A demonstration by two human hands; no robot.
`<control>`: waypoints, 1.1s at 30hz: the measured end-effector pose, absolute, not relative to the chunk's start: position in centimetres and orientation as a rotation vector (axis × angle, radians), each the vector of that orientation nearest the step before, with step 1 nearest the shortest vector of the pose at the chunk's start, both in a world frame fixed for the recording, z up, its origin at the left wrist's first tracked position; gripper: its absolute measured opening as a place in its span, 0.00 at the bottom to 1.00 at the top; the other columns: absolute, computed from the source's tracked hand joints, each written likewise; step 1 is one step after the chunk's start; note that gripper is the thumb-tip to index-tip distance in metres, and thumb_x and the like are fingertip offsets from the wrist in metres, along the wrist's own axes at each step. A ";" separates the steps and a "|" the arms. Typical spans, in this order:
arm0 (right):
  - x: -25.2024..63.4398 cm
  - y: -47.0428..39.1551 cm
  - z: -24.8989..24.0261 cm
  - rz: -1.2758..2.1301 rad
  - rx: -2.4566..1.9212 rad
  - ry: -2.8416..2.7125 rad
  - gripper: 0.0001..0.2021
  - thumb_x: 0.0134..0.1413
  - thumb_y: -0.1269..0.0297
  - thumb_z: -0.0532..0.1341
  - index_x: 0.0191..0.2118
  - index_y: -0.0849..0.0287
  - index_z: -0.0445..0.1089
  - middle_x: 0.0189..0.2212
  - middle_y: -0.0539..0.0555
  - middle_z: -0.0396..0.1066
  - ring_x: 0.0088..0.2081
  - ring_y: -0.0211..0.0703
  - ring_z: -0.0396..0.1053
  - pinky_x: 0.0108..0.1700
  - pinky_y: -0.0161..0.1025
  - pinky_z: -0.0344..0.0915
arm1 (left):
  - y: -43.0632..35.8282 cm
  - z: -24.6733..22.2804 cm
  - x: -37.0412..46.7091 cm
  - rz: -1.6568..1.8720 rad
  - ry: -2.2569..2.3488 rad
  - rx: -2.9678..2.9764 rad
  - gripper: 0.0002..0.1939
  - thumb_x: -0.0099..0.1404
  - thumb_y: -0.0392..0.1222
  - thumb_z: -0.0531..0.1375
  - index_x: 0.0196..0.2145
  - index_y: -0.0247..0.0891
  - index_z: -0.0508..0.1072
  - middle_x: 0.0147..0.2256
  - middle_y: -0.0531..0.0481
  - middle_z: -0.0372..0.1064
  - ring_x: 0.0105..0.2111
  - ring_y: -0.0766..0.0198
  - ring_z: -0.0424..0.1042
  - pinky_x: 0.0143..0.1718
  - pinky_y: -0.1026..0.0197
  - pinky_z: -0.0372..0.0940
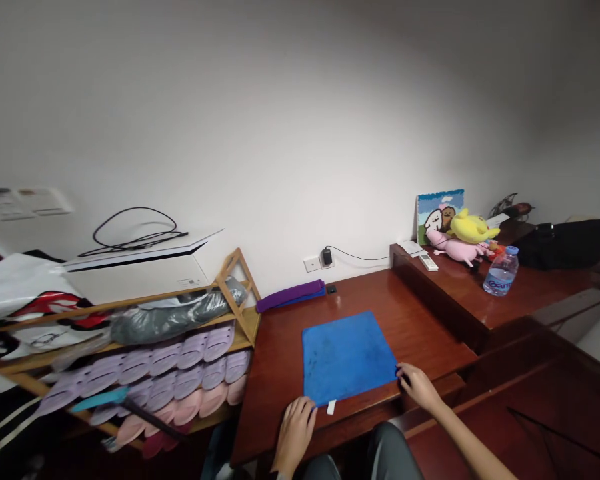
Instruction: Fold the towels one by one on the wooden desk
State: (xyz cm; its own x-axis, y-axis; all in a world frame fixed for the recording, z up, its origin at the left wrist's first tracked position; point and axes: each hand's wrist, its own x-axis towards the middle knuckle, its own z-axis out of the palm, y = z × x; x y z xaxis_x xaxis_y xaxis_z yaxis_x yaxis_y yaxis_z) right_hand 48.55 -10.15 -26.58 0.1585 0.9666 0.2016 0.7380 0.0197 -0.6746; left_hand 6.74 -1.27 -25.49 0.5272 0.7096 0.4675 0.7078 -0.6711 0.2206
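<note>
A blue cloth [347, 357] with a white tag [331, 407] lies spread flat on the reddish-brown wooden desk [275, 373]. Dark smudges mark its surface. At its near left corner is my left hand [295, 430], fingers bent and closed on the edge. My right hand [419, 387] pinches the near right corner, where a bit of blue shows between thumb and fingers. Behind the cloth, against the wall, lie a folded purple cloth [293, 295] and another blue one partly under it.
Left stands a wooden rack [250, 327] with several lilac slippers [195, 347] and a white box [145, 273]. On the raised surface at right are a water bottle [501, 272], plush toys [473, 227], a remote [429, 262] and a picture [437, 207]. A black charger [327, 256] is plugged into the wall.
</note>
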 end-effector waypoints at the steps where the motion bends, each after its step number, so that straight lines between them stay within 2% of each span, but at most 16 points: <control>1: 48.6 -10.3 -26.8 0.413 -1.773 -1.652 0.12 0.60 0.61 0.55 0.39 0.54 0.76 0.51 0.59 0.79 0.58 0.53 0.74 0.63 0.53 0.66 | -1.4 -25.3 6.5 0.827 1.255 2.741 0.14 0.76 0.42 0.53 0.40 0.46 0.78 0.42 0.49 0.78 0.44 0.57 0.78 0.50 0.52 0.71; 6: 48.3 -10.3 -26.5 0.292 -1.864 -1.686 0.13 0.61 0.62 0.53 0.39 0.53 0.76 0.45 0.57 0.80 0.53 0.53 0.76 0.60 0.53 0.68 | 0.5 -26.2 4.2 0.860 1.337 2.692 0.15 0.76 0.45 0.52 0.41 0.45 0.79 0.44 0.47 0.80 0.46 0.56 0.78 0.53 0.51 0.72; 8: 47.4 -9.4 -25.5 0.246 -1.921 -1.669 0.16 0.64 0.62 0.51 0.42 0.54 0.78 0.45 0.57 0.80 0.50 0.52 0.76 0.59 0.52 0.68 | 2.9 -27.0 2.6 0.917 1.477 2.663 0.18 0.76 0.46 0.50 0.43 0.43 0.79 0.44 0.45 0.81 0.47 0.55 0.79 0.53 0.50 0.72; 9: 46.6 -8.7 -24.9 0.224 -1.955 -1.659 0.18 0.67 0.61 0.50 0.45 0.54 0.78 0.47 0.58 0.80 0.52 0.53 0.75 0.61 0.53 0.67 | 4.3 -27.4 1.8 0.929 1.561 2.651 0.19 0.76 0.46 0.49 0.45 0.41 0.80 0.46 0.44 0.81 0.48 0.54 0.79 0.54 0.50 0.71; 11: 44.4 -6.9 -23.6 0.212 -2.060 -1.629 0.21 0.70 0.56 0.49 0.55 0.52 0.76 0.58 0.59 0.75 0.62 0.57 0.68 0.65 0.58 0.62 | 7.1 -27.9 0.6 0.905 1.739 2.629 0.21 0.75 0.46 0.48 0.49 0.39 0.79 0.50 0.41 0.80 0.53 0.51 0.77 0.57 0.48 0.70; 13: 41.3 -4.8 -22.6 0.252 -2.203 -1.597 0.24 0.70 0.52 0.50 0.64 0.46 0.70 0.69 0.55 0.63 0.70 0.64 0.56 0.67 0.68 0.56 | 9.6 -28.3 -0.1 0.840 1.880 2.616 0.23 0.73 0.46 0.48 0.53 0.36 0.78 0.55 0.39 0.78 0.57 0.49 0.74 0.60 0.45 0.67; 15: 37.7 -2.8 -22.3 0.302 -2.295 -1.598 0.26 0.70 0.47 0.51 0.70 0.38 0.62 0.75 0.50 0.52 0.74 0.70 0.46 0.67 0.76 0.49 | 11.3 -28.8 -0.4 0.784 1.945 2.610 0.25 0.72 0.45 0.47 0.56 0.35 0.77 0.57 0.37 0.76 0.60 0.48 0.72 0.62 0.43 0.66; 18: 32.8 -0.8 -23.7 0.345 -2.272 -1.673 0.29 0.69 0.40 0.50 0.72 0.31 0.54 0.77 0.46 0.42 0.75 0.74 0.37 0.68 0.81 0.37 | 12.4 -29.8 -0.6 0.780 1.938 2.604 0.26 0.73 0.46 0.46 0.57 0.34 0.76 0.59 0.37 0.75 0.61 0.47 0.71 0.62 0.43 0.65; 23: 30.4 0.7 -27.2 0.337 -2.268 -1.720 0.34 0.65 0.31 0.47 0.73 0.28 0.47 0.77 0.45 0.38 0.76 0.74 0.30 0.68 0.81 0.21 | 12.4 -30.7 -1.0 0.824 1.911 2.562 0.25 0.73 0.48 0.47 0.57 0.39 0.76 0.59 0.40 0.74 0.62 0.48 0.70 0.63 0.43 0.64; 29: 35.7 4.2 -26.8 0.282 -2.381 -1.689 0.34 0.65 0.34 0.50 0.74 0.31 0.47 0.77 0.45 0.40 0.76 0.73 0.33 0.68 0.81 0.26 | 11.9 -30.2 -1.0 0.782 1.910 2.560 0.26 0.74 0.48 0.46 0.58 0.36 0.76 0.60 0.38 0.73 0.62 0.46 0.70 0.61 0.42 0.66; 33: 39.9 8.4 -26.4 0.283 -2.404 -1.644 0.34 0.64 0.35 0.53 0.73 0.29 0.50 0.77 0.45 0.42 0.76 0.73 0.35 0.68 0.82 0.30 | 11.9 -30.6 -1.5 0.816 1.901 2.573 0.24 0.73 0.48 0.49 0.57 0.39 0.76 0.59 0.41 0.75 0.60 0.47 0.72 0.61 0.41 0.68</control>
